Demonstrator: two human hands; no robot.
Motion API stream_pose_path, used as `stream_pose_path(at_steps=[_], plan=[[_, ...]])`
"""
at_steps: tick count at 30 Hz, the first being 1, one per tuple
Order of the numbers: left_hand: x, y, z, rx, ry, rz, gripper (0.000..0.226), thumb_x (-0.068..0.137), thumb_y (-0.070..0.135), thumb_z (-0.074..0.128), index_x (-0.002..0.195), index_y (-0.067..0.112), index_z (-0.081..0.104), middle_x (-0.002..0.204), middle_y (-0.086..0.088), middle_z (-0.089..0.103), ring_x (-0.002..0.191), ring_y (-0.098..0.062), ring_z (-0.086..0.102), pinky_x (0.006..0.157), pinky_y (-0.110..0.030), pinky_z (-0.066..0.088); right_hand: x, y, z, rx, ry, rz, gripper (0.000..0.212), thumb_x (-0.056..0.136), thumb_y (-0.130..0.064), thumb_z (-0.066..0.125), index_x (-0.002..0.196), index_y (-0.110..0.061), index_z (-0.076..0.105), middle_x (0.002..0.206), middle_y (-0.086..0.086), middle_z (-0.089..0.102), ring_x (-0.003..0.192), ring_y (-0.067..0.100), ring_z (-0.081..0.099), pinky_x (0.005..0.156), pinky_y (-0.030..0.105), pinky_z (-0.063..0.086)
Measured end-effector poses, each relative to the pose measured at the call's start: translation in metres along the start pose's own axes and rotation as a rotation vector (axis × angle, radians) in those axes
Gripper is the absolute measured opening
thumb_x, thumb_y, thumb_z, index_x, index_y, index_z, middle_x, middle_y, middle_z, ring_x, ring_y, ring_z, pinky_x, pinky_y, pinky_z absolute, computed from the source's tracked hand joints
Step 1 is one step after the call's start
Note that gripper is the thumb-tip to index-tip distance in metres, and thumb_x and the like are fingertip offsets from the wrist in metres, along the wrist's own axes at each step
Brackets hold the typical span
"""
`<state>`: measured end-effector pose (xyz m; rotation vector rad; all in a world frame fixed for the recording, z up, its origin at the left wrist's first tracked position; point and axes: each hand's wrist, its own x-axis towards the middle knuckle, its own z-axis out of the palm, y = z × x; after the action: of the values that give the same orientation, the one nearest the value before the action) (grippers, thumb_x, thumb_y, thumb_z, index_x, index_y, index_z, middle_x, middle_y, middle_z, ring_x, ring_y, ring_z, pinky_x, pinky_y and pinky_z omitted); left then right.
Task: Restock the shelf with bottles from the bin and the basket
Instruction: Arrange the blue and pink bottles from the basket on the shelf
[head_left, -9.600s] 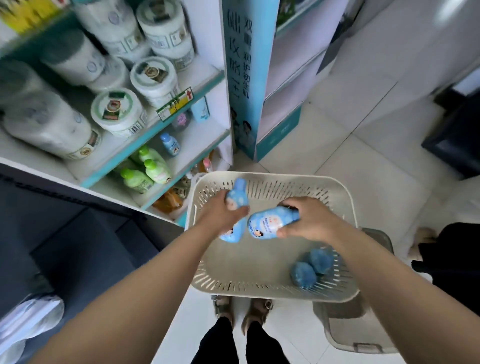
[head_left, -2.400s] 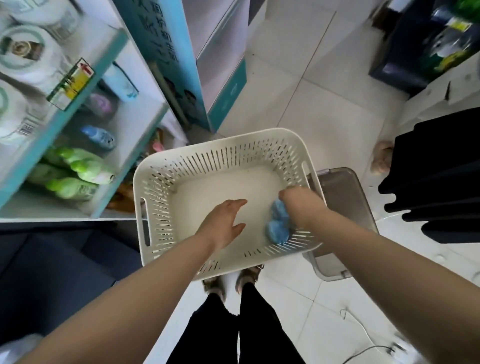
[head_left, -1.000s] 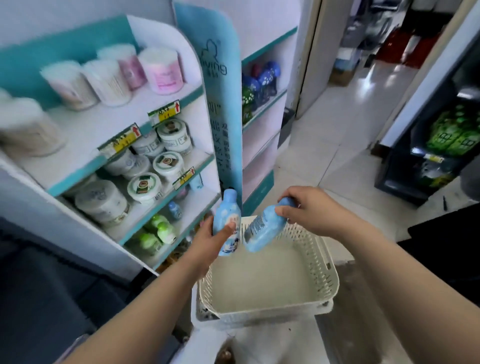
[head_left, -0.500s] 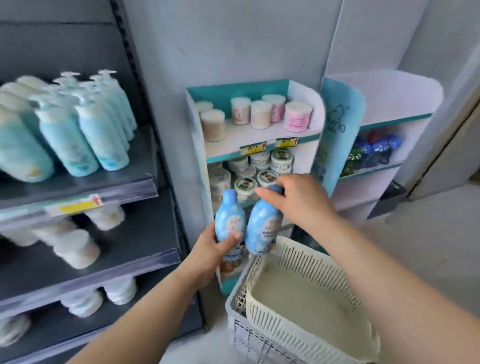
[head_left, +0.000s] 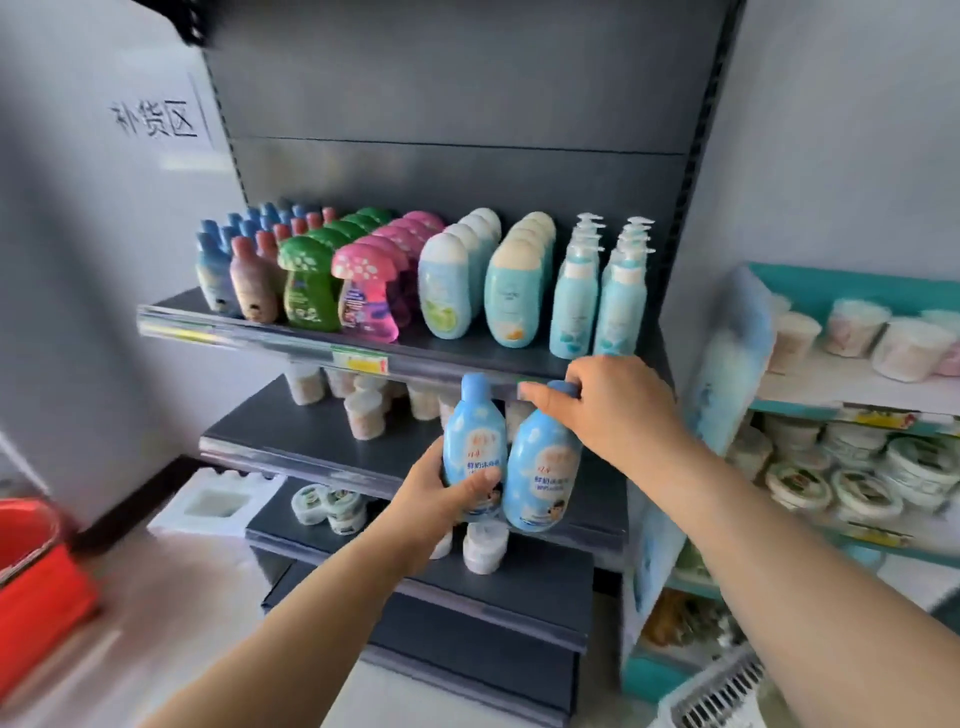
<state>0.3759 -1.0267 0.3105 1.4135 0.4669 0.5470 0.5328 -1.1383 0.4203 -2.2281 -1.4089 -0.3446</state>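
Note:
Two light blue bottles stand upright side by side in the air before the dark grey shelf unit. My left hand (head_left: 439, 496) grips the left blue bottle (head_left: 475, 441) round its lower body. My right hand (head_left: 605, 402) holds the right blue bottle (head_left: 543, 470) by its cap from above. Both hang just under the front rail of the top shelf (head_left: 260, 338), which carries rows of blue, brown, green, pink and pale blue bottles. A corner of the white basket (head_left: 719, 693) shows at the bottom right.
Lower grey shelves (head_left: 291, 441) hold small white jars. A teal-and-white rack (head_left: 852, 395) with tubs and round tins stands at the right. A red bin (head_left: 36, 577) sits at the far left, with a white foam block (head_left: 213, 506) beside the shelf base.
My view has swung left from the teal rack onto the grey shelf unit. Both hands have carried the two blue bottles up from the basket to just below the top shelf.

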Motion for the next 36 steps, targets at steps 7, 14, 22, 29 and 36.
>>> stream_pose_path(at_steps=[7,14,22,29,36], plan=[[-0.027,0.051,-0.139,0.078,0.179,0.053,0.036,0.078,0.017,0.071,0.11,0.015,0.056,0.1,-0.009,0.07,0.093,-0.024,0.068,0.08,-0.036,0.057,0.061,-0.129,0.048,0.083,0.007,-0.175,0.059,0.08,-0.067,0.052,0.058,-0.012,0.043,0.053,0.004,0.047,0.056,0.024,0.046,0.048,0.033,0.028],[-0.026,0.096,-0.271,0.188,0.257,0.091,0.051,0.073,0.023,0.075,0.117,0.008,0.055,0.11,-0.017,0.067,0.095,-0.024,0.067,0.08,-0.033,0.057,0.131,-0.238,0.095,0.125,0.074,-0.248,0.058,0.08,-0.064,0.056,0.055,-0.013,0.042,0.05,0.002,0.041,0.051,0.022,0.041,0.047,0.031,0.024],[0.02,0.136,-0.381,0.307,0.364,0.116,0.041,0.081,0.008,0.071,0.118,0.012,0.054,0.105,-0.008,0.066,0.091,-0.019,0.066,0.068,-0.022,0.055,0.211,-0.305,0.125,0.14,0.14,-0.289,0.053,0.081,-0.061,0.058,0.055,-0.016,0.048,0.058,0.002,0.048,0.066,0.022,0.045,0.047,0.028,0.022],[0.096,0.166,-0.466,0.334,0.444,0.15,0.048,0.078,0.015,0.075,0.119,0.015,0.05,0.108,-0.007,0.065,0.098,-0.021,0.065,0.079,-0.03,0.055,0.298,-0.338,0.148,0.222,0.216,-0.261,0.059,0.079,-0.058,0.061,0.049,-0.014,0.035,0.046,0.001,0.038,0.047,0.017,0.037,0.045,0.029,0.024],[0.17,0.168,-0.522,0.458,0.493,0.108,0.047,0.077,0.019,0.077,0.116,0.02,0.051,0.108,-0.001,0.059,0.096,-0.018,0.063,0.076,-0.029,0.056,0.371,-0.365,0.177,0.212,0.208,-0.277,0.059,0.078,-0.062,0.059,0.057,-0.008,0.05,0.05,0.003,0.045,0.056,0.025,0.045,0.05,0.03,0.032]])
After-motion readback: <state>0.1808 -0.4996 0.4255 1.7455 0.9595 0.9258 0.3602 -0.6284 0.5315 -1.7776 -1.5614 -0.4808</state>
